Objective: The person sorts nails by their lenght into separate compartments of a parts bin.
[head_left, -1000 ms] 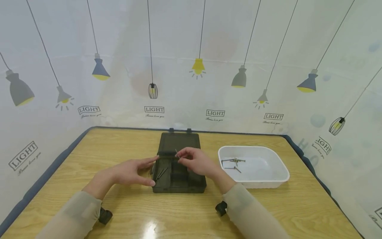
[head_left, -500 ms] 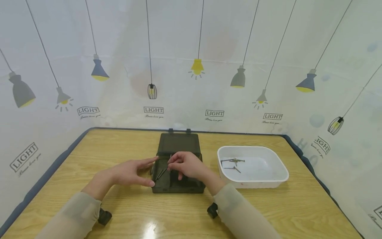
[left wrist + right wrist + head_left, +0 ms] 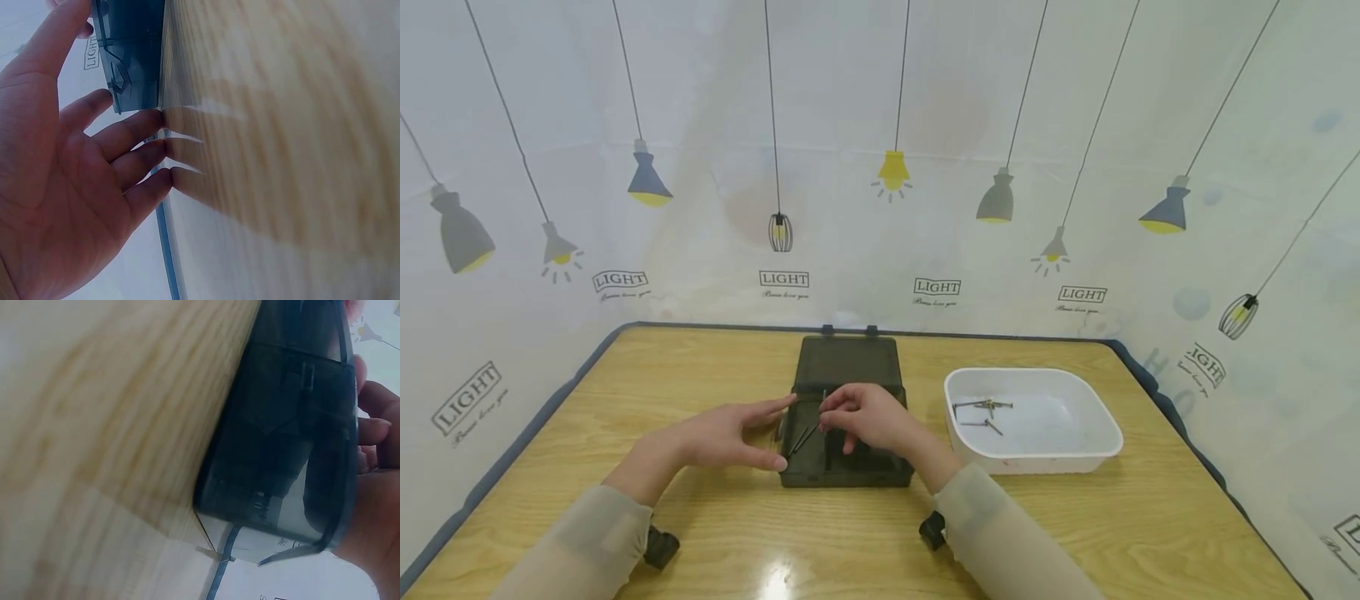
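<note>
A dark see-through plastic case (image 3: 846,481) lies on the table with its lid (image 3: 847,360) folded back. My right hand (image 3: 876,417) is over the case and pinches a thin, upright metal screw (image 3: 824,397) between thumb and forefinger. Below it, a few similar screws (image 3: 802,440) lie slanted in the left compartment. My left hand (image 3: 718,437) steadies the case's left side, thumb at the front corner and forefinger farther back. In the left wrist view, the other fingers (image 3: 140,156) extend beside the case wall (image 3: 134,56), by the tabletop. The case wall partly hides my right hand in the right wrist view.
To the right of the case stands a white plastic tray (image 3: 1037,458), with several loose screws (image 3: 988,406) in its left part. The wooden table (image 3: 730,542) ends at a dark blue edge against a printed cloth backdrop. Black wrist devices (image 3: 661,547) sit under both forearms.
My right hand has moved left and slightly down with the screw, from over the middle of the case to its left compartment. My left hand has stayed in place.
</note>
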### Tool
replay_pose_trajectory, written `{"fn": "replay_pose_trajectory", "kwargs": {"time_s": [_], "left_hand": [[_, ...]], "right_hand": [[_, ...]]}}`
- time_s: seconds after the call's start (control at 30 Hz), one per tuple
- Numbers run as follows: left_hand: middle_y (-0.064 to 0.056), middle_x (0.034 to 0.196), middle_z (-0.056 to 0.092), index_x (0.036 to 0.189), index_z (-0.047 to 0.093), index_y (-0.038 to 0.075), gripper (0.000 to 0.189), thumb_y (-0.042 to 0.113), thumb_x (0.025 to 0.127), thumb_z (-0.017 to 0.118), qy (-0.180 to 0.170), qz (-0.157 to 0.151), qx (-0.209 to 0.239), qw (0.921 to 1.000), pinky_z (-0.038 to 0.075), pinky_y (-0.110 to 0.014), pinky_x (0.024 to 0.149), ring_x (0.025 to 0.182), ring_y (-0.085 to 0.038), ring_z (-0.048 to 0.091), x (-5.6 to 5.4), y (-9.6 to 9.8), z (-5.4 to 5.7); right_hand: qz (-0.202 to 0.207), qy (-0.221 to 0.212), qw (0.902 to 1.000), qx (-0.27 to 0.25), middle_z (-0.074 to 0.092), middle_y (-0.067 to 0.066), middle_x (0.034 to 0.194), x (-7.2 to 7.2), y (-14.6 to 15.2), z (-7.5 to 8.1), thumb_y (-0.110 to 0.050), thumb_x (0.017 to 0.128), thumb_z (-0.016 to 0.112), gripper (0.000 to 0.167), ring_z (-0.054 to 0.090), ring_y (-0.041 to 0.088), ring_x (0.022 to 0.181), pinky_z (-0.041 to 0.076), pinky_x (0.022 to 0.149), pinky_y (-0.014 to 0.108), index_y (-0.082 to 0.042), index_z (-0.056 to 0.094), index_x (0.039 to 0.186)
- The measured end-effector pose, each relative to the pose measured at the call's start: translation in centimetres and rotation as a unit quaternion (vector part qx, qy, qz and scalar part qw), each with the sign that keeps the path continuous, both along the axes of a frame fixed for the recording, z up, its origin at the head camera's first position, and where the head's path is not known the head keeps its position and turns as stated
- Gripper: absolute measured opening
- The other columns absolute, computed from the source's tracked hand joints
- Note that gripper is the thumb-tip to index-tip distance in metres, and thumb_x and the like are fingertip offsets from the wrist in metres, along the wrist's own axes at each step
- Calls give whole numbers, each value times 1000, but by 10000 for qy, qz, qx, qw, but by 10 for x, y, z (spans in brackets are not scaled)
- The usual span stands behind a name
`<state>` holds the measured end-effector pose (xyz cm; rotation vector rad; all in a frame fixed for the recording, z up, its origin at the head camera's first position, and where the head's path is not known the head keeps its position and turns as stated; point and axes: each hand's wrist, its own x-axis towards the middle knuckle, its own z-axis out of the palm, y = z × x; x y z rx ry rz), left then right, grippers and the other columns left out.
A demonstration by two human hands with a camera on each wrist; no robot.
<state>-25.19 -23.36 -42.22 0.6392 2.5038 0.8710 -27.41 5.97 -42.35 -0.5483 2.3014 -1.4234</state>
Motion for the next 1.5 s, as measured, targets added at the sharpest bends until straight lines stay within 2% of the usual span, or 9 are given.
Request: {"fn": "replay_pose_trajectory", "kwargs": {"time_s": [0.37, 0.53, 0.67, 0.77, 0.87, 1.0, 1.1, 1.2, 1.5], "left_hand": [[-14, 172, 47, 177, 27, 29, 104, 60, 94, 82, 23, -8, -4, 10000, 29, -74, 129, 163, -41, 39, 0, 0, -1], [-14, 172, 47, 177, 27, 28, 105, 60, 94, 82, 44, -2, -18, 10000, 29, -73, 130, 163, -41, 39, 2, 0, 0], [-14, 172, 48, 177, 27, 28, 105, 60, 93, 83, 74, 15, -3, 10000, 28, -71, 131, 163, -40, 39, 2, 0, 0], [-14, 172, 47, 177, 27, 28, 106, 59, 93, 84, 82, -2, 38, 10000, 27, -71, 132, 163, -40, 40, 1, -1, -1], [-14, 173, 46, 177, 26, 28, 106, 59, 94, 84, 102, -30, 52, 9999, 26, -71, 132, 163, -40, 40, 1, -1, -3], [-14, 173, 46, 177, 26, 27, 106, 58, 94, 83, 147, -65, 62, 9999, 26, -71, 132, 162, -40, 41, 1, -1, -3], [-15, 173, 46, 177, 26, 24, 106, 57, 94, 83, 138, -88, 104, 9998, 27, -70, 132, 162, -40, 42, 1, -1, -3], [-16, 173, 45, 177, 26, 24, 106, 56, 95, 84, 119, -89, 130, 9998, 27, -70, 132, 162, -40, 42, 1, -2, -2], [-15, 174, 44, 177, 26, 26, 106, 56, 94, 84, 69, -59, 144, 9999, 26, -71, 132, 162, -41, 41, 1, -2, -2]], "right_hand": [[114, 135, 9998, 118, 83, -2, 105, 3, 4, 2, -30, 109, 71, 26, 71, 15, 64, 47, 50, 26, -12, 75, 126], [176, 446, 9988, 59, 81, 10, 107, 3, 14, 9, -31, 107, 73, 31, 70, 15, 64, 49, 51, 27, -9, 75, 128], [152, 428, 9989, -154, 78, 22, 117, 2, 34, 21, -28, 109, 71, 29, 69, 19, 69, 56, 61, 33, -7, 74, 129], [111, 396, 9991, -101, 76, 22, 122, 1, 55, 32, -29, 110, 69, 27, 70, 23, 75, 60, 69, 37, -11, 73, 129], [-3, 435, 9991, 2, 78, 17, 123, 0, 79, 40, -29, 112, 66, 24, 70, 23, 77, 58, 69, 34, -14, 73, 130], [-306, 436, 9985, 98, 79, 13, 119, -3, 114, 46, -30, 112, 67, 24, 69, 33, 80, 52, 64, 29, -15, 73, 129], [-528, 423, 9974, 259, 78, 16, 119, -7, 142, 45, -33, 111, 68, 27, 69, 35, 82, 54, 64, 31, -13, 72, 129], [-651, 360, 9961, 483, 78, 18, 122, -13, 171, 38, -32, 111, 68, 30, 70, 25, 83, 57, 67, 33, -10, 71, 130], [-191, -40, 9897, 1418, 77, 12, 108, -24, 220, 15, -22, 107, 71, 27, 68, 21, 87, 54, 70, 32, -5, 73, 127]]}}
